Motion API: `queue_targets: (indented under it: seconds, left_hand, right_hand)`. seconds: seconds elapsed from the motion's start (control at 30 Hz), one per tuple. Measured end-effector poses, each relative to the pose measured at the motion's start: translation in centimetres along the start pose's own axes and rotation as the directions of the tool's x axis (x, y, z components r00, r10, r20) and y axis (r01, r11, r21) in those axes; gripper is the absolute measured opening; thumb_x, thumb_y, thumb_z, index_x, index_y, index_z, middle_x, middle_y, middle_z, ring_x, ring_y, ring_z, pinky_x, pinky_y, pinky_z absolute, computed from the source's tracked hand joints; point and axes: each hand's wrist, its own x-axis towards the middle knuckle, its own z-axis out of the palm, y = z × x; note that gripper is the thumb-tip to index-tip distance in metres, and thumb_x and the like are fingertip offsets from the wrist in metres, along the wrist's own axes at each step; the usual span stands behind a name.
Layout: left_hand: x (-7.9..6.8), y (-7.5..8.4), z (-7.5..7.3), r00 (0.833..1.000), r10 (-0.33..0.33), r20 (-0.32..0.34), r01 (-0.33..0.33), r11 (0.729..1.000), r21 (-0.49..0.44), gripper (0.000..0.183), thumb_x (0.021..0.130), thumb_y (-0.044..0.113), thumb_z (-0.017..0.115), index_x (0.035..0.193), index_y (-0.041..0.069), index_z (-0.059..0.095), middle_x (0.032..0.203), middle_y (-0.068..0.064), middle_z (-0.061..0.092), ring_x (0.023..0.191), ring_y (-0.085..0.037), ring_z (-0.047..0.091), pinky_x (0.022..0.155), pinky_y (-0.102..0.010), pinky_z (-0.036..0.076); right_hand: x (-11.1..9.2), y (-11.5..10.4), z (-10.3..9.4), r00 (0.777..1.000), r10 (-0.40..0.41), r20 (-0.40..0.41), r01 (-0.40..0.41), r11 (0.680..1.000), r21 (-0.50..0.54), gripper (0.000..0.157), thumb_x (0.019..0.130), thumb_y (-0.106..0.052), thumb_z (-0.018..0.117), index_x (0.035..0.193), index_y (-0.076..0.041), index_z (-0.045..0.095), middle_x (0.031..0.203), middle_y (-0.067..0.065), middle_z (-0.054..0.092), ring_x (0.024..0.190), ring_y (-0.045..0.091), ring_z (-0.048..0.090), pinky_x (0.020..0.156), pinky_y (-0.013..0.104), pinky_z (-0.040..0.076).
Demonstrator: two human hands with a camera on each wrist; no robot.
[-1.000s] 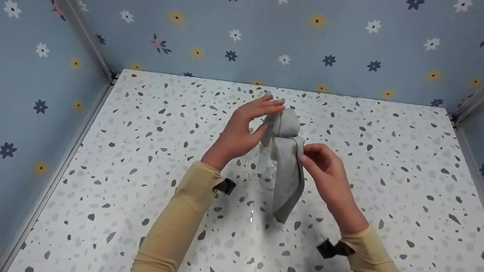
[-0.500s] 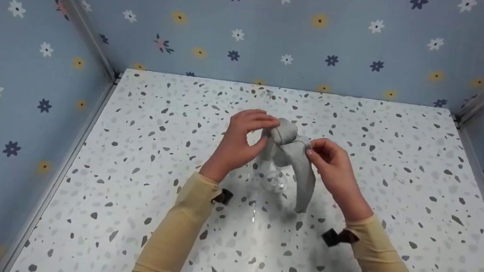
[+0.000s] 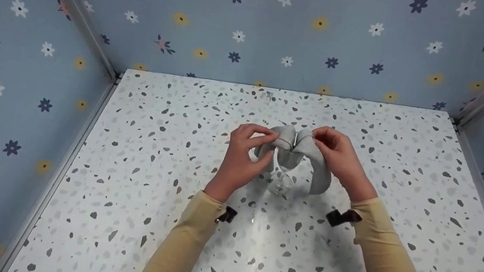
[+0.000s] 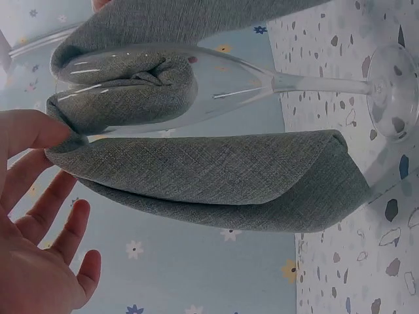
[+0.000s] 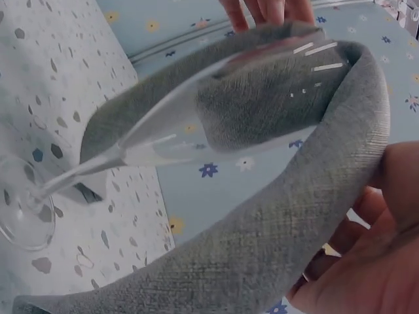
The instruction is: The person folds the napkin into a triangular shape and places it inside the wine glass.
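Observation:
A grey cloth napkin [image 3: 321, 173] is tucked into a clear champagne flute [image 3: 280, 183], its two ends folded out over the rim and hanging down either side. In the left wrist view the flute [image 4: 321, 85] stands on its round foot, with rolled cloth in the upper bowl. My left hand [image 3: 243, 158] pinches the left napkin end [image 4: 216, 170] at the rim between thumb and forefinger, its other fingers spread. On the other side, my right hand [image 3: 342, 158] pinches the right flap [image 5: 262, 229] near its top fold, with some fingertips hidden behind the cloth.
The white speckled tabletop [image 3: 165, 134] extends around the flute. Blue flowered panels [image 3: 259, 23] enclose it at the back and both sides. A dark camera strap [image 3: 226, 214] sits on the left wrist, another [image 3: 342, 217] on the right.
The right napkin end has swung outward to the right and opened away from the flute, whose foot now shows. My left hand has come nearer the viewer; my right hand has moved up and right.

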Motion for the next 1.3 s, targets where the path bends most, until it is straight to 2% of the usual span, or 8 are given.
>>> queue_targets:
  seconds: [0.13,0.3,0.4,0.53,0.63,0.9,1.1,1.3]
  left_hand:
    - [-0.3,0.1,0.1,1.0,-0.007,-0.018,0.007,1.0,-0.024,0.033,0.085,0.011,0.071,0.119,0.015,0.069,0.114,0.0,0.058,0.11,-0.02,0.048,0.098,-0.041,0.033]
    - [-0.5,-0.1,0.2,0.999,-0.036,-0.008,0.034,0.99,-0.134,0.037,0.085,0.01,0.073,0.121,0.013,0.067,0.121,-0.005,0.055,0.117,-0.021,0.048,0.089,-0.033,0.045]
    - [-0.5,0.0,0.3,0.999,-0.036,-0.018,0.031,0.978,-0.208,0.038,0.084,0.009,0.074,0.121,0.01,0.067,0.125,-0.009,0.054,0.119,-0.023,0.05,0.091,-0.031,0.047]
    - [0.1,2.0,-0.5,0.998,-0.041,-0.044,0.029,0.969,-0.246,0.038,0.082,-0.002,0.073,0.119,-0.003,0.065,0.126,-0.02,0.057,0.117,-0.031,0.054,0.096,-0.031,0.045]
    - [0.6,3.5,-1.1,0.997,-0.058,-0.046,0.044,0.965,-0.26,0.039,0.08,-0.008,0.072,0.117,-0.009,0.063,0.125,-0.026,0.057,0.116,-0.037,0.054,0.098,-0.03,0.044]
    - [0.7,3.7,-0.8,0.995,-0.087,-0.046,0.069,0.948,-0.31,0.037,0.081,-0.006,0.072,0.116,-0.011,0.063,0.124,-0.025,0.058,0.119,-0.034,0.053,0.099,-0.031,0.043]
    - [0.6,3.7,-0.6,0.991,-0.123,-0.057,0.096,0.932,-0.348,0.036,0.081,-0.003,0.073,0.115,-0.01,0.063,0.121,-0.023,0.061,0.114,-0.027,0.058,0.095,-0.032,0.047]
    - [0.7,3.6,-0.2,0.983,-0.17,-0.063,0.129,0.899,-0.419,0.038,0.082,-0.004,0.072,0.117,-0.012,0.062,0.118,-0.024,0.061,0.114,-0.031,0.058,0.095,-0.034,0.047]
  right_hand:
    - [1.0,1.3,-0.6,1.0,-0.002,0.025,0.001,0.999,0.036,0.014,0.097,-0.005,0.054,0.108,0.003,0.06,0.103,0.01,0.06,0.088,0.018,0.057,0.073,0.026,0.048]
    - [1.1,2.2,-1.0,0.995,-0.084,-0.044,0.085,0.996,0.017,0.024,0.094,-0.011,0.062,0.115,0.0,0.063,0.11,0.011,0.062,0.097,0.02,0.059,0.08,0.026,0.049]
    - [0.1,1.5,-1.2,0.978,-0.172,-0.114,0.168,0.985,-0.041,0.028,0.093,-0.012,0.064,0.118,0.0,0.063,0.115,0.014,0.062,0.105,0.022,0.058,0.089,0.028,0.046]
    - [-2.3,-1.5,-0.7,0.956,-0.236,-0.177,0.224,0.971,-0.084,0.029,0.093,-0.002,0.061,0.12,0.007,0.06,0.12,0.021,0.06,0.112,0.03,0.055,0.099,0.039,0.04]
    - [-3.6,-2.3,-0.1,0.953,-0.239,-0.186,0.236,0.971,-0.034,0.033,0.09,0.003,0.062,0.122,0.008,0.059,0.122,0.019,0.06,0.114,0.032,0.053,0.102,0.042,0.038]
    - [-4.8,-1.0,1.2,0.963,-0.224,-0.148,0.233,0.971,0.052,0.045,0.086,0.005,0.067,0.13,0.004,0.055,0.13,0.018,0.056,0.121,0.028,0.052,0.103,0.038,0.038]
    - [-4.7,-1.8,2.1,0.972,-0.181,-0.15,0.191,0.98,0.053,0.053,0.084,0.009,0.068,0.133,0.008,0.049,0.134,0.021,0.051,0.125,0.031,0.048,0.103,0.04,0.039]
    - [-3.6,0.0,2.1,0.973,-0.17,-0.155,0.185,0.979,0.084,0.053,0.082,0.002,0.073,0.132,0.0,0.054,0.133,0.013,0.052,0.123,0.026,0.05,0.099,0.037,0.043]
